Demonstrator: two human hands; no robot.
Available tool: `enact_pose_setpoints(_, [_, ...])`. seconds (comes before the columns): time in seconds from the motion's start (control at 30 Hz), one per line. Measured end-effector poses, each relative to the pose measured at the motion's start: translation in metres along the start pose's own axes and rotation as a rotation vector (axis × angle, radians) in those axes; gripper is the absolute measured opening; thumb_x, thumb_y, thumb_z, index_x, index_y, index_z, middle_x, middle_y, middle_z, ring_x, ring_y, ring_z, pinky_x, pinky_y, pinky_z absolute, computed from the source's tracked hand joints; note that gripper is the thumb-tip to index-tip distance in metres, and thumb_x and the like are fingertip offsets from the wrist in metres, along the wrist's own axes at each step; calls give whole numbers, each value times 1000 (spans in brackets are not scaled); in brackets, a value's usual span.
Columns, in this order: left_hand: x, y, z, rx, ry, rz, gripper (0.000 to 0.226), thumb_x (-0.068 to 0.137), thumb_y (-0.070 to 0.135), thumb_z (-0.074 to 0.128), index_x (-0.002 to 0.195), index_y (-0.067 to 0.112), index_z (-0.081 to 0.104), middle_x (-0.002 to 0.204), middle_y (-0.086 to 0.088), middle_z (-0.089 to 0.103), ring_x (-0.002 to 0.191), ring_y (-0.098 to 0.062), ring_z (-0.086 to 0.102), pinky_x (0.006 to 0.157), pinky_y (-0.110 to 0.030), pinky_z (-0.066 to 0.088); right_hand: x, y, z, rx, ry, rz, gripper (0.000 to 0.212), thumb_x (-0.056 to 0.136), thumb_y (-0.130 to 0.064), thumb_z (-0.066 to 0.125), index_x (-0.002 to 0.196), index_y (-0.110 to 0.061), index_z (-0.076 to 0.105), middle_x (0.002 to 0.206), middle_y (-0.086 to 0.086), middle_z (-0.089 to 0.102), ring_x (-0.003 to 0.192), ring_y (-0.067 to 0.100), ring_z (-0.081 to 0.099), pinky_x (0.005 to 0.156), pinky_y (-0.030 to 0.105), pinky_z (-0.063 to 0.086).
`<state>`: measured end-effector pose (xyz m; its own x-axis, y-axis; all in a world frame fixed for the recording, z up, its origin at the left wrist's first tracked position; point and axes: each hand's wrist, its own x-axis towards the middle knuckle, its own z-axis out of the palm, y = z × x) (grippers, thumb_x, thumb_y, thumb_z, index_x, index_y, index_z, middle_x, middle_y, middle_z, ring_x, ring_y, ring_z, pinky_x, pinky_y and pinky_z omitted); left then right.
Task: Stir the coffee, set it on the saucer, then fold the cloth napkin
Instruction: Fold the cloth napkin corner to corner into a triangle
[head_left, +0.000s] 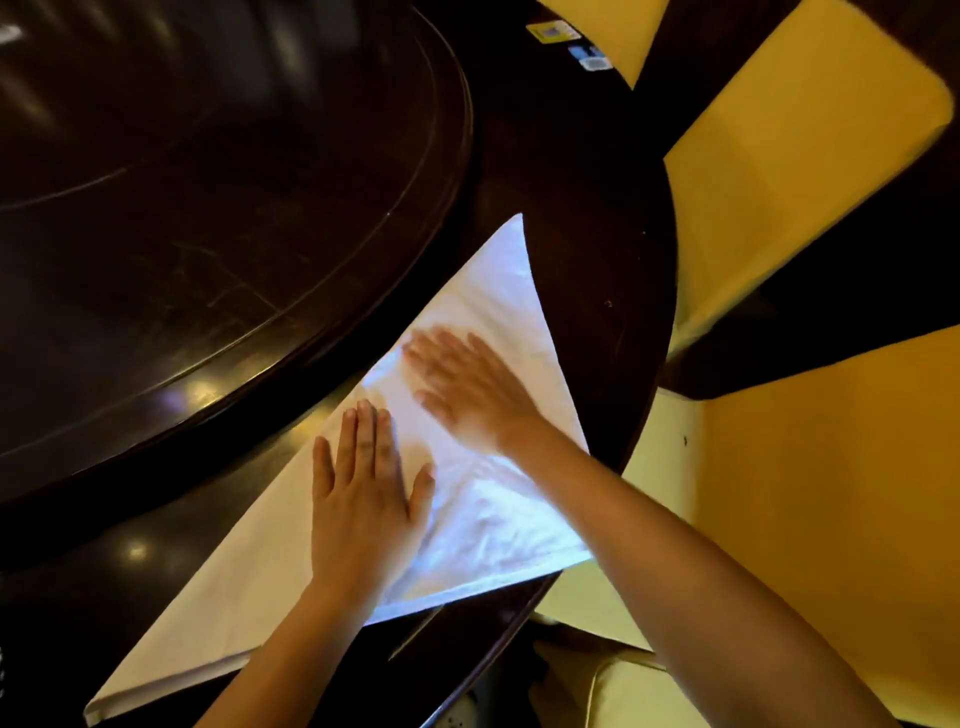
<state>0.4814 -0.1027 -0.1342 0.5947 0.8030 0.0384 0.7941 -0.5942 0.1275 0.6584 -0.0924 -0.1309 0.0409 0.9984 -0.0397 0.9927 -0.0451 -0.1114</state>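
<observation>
A white cloth napkin (488, 306) lies folded into a large triangle on the dark wooden table (597, 234), one tip pointing away and one toward the lower left. My left hand (363, 493) rests flat on the napkin's middle, fingers spread. My right hand (467, 389) lies palm down on the cloth just beyond it, blurred by motion. Neither hand holds anything. No coffee cup or saucer is in view.
A raised round turntable (208, 208) of dark glossy wood fills the upper left, its rim close to the napkin's long edge. Yellow-covered chairs (805, 156) stand along the table's right edge. Small cards (571, 41) lie at the far side.
</observation>
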Motion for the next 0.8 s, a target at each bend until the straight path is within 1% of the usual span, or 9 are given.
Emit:
enact_pose_setpoints(0.2, [0, 1, 0, -5, -13, -11, 73, 89, 51, 23, 141, 1, 31, 150, -18, 28, 140, -26, 23, 111, -49, 15, 29, 89, -16, 2, -26, 304, 57, 98, -46, 17, 149, -24, 3, 159, -4, 1, 145, 14, 0, 118, 39, 0])
enact_pose_setpoints(0.33, [0, 1, 0, -17, -37, -23, 76, 91, 55, 8, 143, 3, 27, 152, -15, 23, 141, -25, 19, 112, -48, 12, 46, 125, -35, -106, -66, 499, 59, 97, -46, 11, 148, -17, 3, 159, 1, 1, 146, 17, -1, 118, 40, -1])
enact_pose_setpoints(0.4, [-4, 3, 1, -25, -40, -12, 77, 91, 56, 5, 143, 3, 27, 152, -15, 24, 141, -25, 19, 112, -48, 12, 37, 107, -40, -125, 89, 390, 62, 97, -44, 9, 147, -8, 12, 157, 11, 14, 144, 24, 14, 117, 44, 7])
enact_pose_setpoints(0.47, [-6, 6, 1, -28, -54, 6, 77, 92, 56, 6, 144, 3, 26, 152, -15, 23, 142, -24, 17, 111, -48, 14, 10, 64, -32, 10, 182, 67, 66, 97, -43, 7, 141, 1, 29, 148, 21, 33, 136, 35, 34, 114, 46, 17])
enact_pose_setpoints(0.53, [6, -2, 6, -43, -27, -57, 76, 92, 55, 6, 144, 4, 26, 152, -14, 23, 141, -25, 18, 111, -48, 15, 1, 22, -8, 47, 64, -238, 64, 96, -44, 9, 143, -4, 28, 151, 16, 29, 139, 30, 28, 115, 42, 12])
enact_pose_setpoints(0.57, [6, -1, 4, -41, -30, -51, 75, 92, 55, 6, 144, 4, 26, 152, -15, 24, 141, -26, 19, 111, -49, 15, -7, 15, -3, 35, -28, -292, 62, 95, -44, 12, 145, -10, 22, 155, 10, 22, 143, 24, 18, 116, 40, 6])
enact_pose_setpoints(0.63, [4, 0, 2, -50, -47, -29, 75, 92, 54, 8, 143, 3, 27, 151, -16, 26, 140, -27, 22, 111, -49, 16, 4, 26, -4, -9, -80, -269, 63, 92, -46, 14, 147, -17, 16, 157, 4, 14, 145, 19, 8, 115, 38, 0])
enact_pose_setpoints(0.73, [-2, 1, 4, -43, -53, -22, 75, 92, 55, 10, 143, 4, 28, 151, -14, 25, 141, -25, 21, 111, -48, 15, 38, 61, -16, -46, -50, -84, 69, 87, -53, 7, 148, -22, 11, 158, 0, 9, 145, 18, 7, 116, 38, 2])
enact_pose_setpoints(0.8, [-2, 2, 3, -43, -59, -18, 74, 92, 55, 11, 143, 4, 28, 151, -14, 24, 141, -23, 17, 111, -48, 15, 61, 85, -19, -51, -25, 29, 66, 90, -52, 9, 148, -20, 11, 159, 0, 9, 145, 16, 7, 117, 38, 4])
